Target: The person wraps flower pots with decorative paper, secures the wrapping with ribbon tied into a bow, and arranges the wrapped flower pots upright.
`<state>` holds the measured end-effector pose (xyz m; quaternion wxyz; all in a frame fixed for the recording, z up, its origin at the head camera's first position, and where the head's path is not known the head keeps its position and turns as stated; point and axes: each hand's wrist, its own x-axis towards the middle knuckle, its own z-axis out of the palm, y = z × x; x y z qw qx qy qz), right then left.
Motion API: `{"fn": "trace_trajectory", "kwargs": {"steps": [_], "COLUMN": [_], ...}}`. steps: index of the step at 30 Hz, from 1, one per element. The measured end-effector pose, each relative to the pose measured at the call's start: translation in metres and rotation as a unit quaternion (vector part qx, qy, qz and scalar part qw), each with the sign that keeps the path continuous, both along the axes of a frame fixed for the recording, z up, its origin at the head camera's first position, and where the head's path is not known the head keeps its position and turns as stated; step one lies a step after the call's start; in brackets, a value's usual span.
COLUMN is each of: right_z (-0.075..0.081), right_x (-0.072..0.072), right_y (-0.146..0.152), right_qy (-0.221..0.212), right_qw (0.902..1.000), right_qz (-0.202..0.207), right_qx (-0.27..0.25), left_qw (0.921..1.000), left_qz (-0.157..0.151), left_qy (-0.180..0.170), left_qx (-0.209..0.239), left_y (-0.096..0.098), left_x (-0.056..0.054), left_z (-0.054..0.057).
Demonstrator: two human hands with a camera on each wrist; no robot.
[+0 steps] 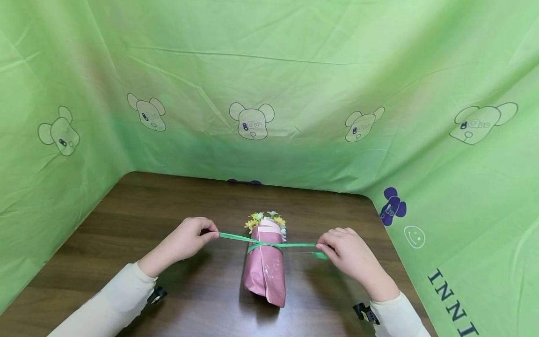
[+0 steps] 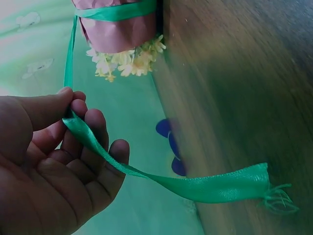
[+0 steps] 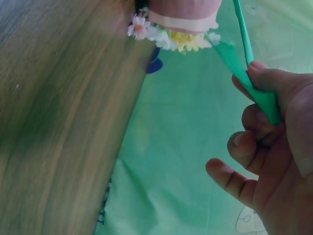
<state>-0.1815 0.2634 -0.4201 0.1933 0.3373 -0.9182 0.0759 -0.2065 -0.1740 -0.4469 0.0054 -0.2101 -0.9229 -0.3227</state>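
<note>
A small bouquet in pink wrapping paper (image 1: 265,274) lies on the table, its yellow and white flowers (image 1: 252,222) pointing away from me. Round its upper part runs a green ribbon (image 1: 294,245), crossed at the front and stretched out to both sides. My left hand (image 1: 193,238) pinches one length between thumb and forefinger; in the left wrist view the frayed tail (image 2: 220,188) hangs past the fingers. On the other side my right hand (image 1: 349,252) pinches the other length, with a loop of ribbon (image 3: 266,105) against the palm and the remaining fingers loosely bent.
The bouquet rests on a dark brown wooden table (image 1: 168,196). Green cloth (image 1: 294,84) printed with bear faces rises behind and at both sides of it. Black straps (image 1: 156,295) circle both wrists below the white sleeves (image 1: 105,304).
</note>
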Motion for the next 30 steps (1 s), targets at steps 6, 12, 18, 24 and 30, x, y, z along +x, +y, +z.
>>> {"fn": "trace_trajectory", "kwargs": {"steps": [6, 12, 18, 24, 30], "right_z": [-0.001, -0.002, 0.000, -0.003, -0.007], "right_x": [0.000, 0.000, -0.001, -0.005, -0.008], "right_y": [0.008, 0.016, 0.019, 0.025, 0.030], "right_qy": [-0.011, -0.204, -0.284, -0.237, -0.108], "right_qw": [0.9996, 0.9555, 0.9290, 0.9544, 0.9874], "right_qz": [0.020, 0.083, 0.033, 0.000, 0.014], "right_qx": [-0.018, -0.197, -0.235, -0.181, -0.115], "left_qw": [1.0000, 1.0000, 0.9998, 0.9997, 0.9993], "left_qz": [-0.003, 0.000, -0.004, 0.011, 0.009], "left_qy": [0.002, -0.008, -0.018, -0.023, -0.035], "left_qx": [0.001, -0.002, -0.002, 0.000, 0.006], "left_y": [-0.005, -0.008, -0.013, -0.021, -0.023], "left_x": [0.002, 0.004, 0.004, 0.005, 0.008], "left_z": [0.001, 0.001, 0.000, -0.001, 0.000]}}
